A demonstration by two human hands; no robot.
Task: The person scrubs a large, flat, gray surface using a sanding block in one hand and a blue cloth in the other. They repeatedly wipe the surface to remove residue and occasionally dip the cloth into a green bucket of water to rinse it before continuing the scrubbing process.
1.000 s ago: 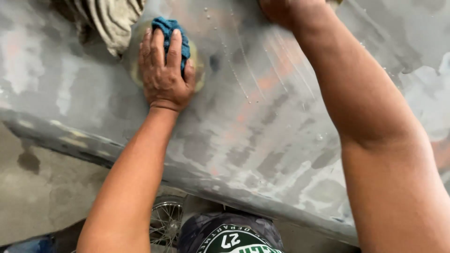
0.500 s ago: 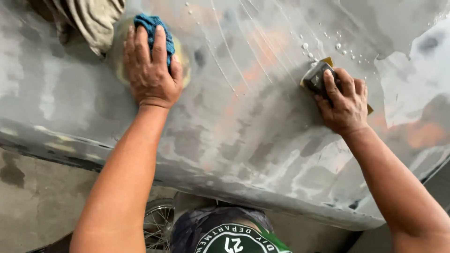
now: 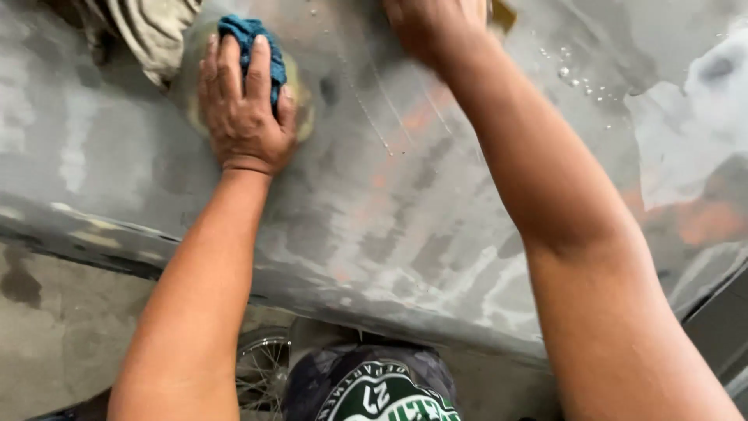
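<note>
A grey sanded car body panel (image 3: 405,234) with orange and white patches fills the view. My left hand (image 3: 243,109) lies flat at the upper left, pressing a blue cloth (image 3: 251,37) onto the panel. My right hand (image 3: 432,27) is at the top middle, partly cut off by the frame edge, gripping a sanding block (image 3: 502,12) of which only a yellowish corner shows. Water drops (image 3: 573,74) sit on the panel to the right of that hand.
A beige rag (image 3: 148,35) lies on the panel at the top left. Below the panel's lower edge I see concrete floor (image 3: 47,343), a spoked wheel (image 3: 261,370) and my dark printed shirt (image 3: 374,390).
My right hand has swung from the right side of the panel up and left to the top middle with the sanding block. The left hand has stayed on the blue cloth.
</note>
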